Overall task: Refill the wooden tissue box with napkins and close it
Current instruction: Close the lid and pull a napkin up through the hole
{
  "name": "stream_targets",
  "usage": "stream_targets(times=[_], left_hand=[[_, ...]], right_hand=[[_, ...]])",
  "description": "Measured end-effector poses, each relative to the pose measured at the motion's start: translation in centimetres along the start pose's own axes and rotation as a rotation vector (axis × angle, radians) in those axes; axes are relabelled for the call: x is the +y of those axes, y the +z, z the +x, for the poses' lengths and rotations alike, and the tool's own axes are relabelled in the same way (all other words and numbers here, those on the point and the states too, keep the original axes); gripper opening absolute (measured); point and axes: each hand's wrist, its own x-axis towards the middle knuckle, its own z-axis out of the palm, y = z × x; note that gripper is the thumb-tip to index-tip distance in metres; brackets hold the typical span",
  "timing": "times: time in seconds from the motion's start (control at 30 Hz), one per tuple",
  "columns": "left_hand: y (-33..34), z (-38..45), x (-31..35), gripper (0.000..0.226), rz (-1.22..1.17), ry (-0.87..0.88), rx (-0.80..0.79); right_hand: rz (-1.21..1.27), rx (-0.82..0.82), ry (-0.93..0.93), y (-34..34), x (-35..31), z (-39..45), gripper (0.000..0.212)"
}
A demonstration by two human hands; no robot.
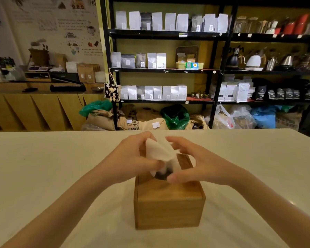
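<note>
While left hand (132, 158) pinches napkin (159, 151), box (168, 208) opening half hidden, right hand (195, 167) loose.

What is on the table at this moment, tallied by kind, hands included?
Hands: 2, left hand and right hand
Wooden box: 1
Napkin: 1 visible, standing out of the box's top opening
Total: 4

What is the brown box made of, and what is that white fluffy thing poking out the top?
The box looks like wood: warm brown with grain lines and a smooth, faintly shiny finish. The white napkin looks like soft thin paper, since it crumples and folds where the left hand pinches it. It could be tissue; the picture cannot tell.
</note>
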Motion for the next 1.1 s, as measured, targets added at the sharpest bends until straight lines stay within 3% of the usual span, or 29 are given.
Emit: stream_targets(times=[0.13, 0.3, 0.47, 0.57, 0.8, 1.0, 1.1], left_hand=[[-0.6, -0.3, 0.7, 0.03, -0.169, 0.08, 0.043], [-0.6, -0.7, 0.7, 0.034, -0.363, 0.11, 0.157], [-0.4, -0.6, -0.5, 0.028, -0.359, 0.102, 0.304], [-0.2, -0.6, -0.6, 0.028, -0.229, 0.123, 0.374], [0.5, -1.0, -0.4, 0.029, -0.012, 0.17, 0.418], [0.1, -1.4, -0.8, 0.028, 0.049, 0.116, 0.458], [-0.7, -1.4, -0.5, 0.035, 0.081, 0.127, 0.447]], right_hand=[[0.048, 0.015, -0.017, 0.4, -0.1, -0.1, 0.033], [0.373, 0.198, -0.051, 0.4, 0.3, -0.6, 0.031], [0.556, 0.444, -0.055, 0.2, 1.0, -0.9, 0.013], [0.697, 0.548, -0.044, 0.0, 1.0, -1.2, 0.019], [0.954, 0.619, -0.039, -0.4, 0.8, -1.5, 0.048], [0.653, 0.81, 0.086, -0.4, 1.0, -2.5, 0.043], [0.547, 0.874, 0.048, -1.4, -0.3, -3.9, 0.044]])
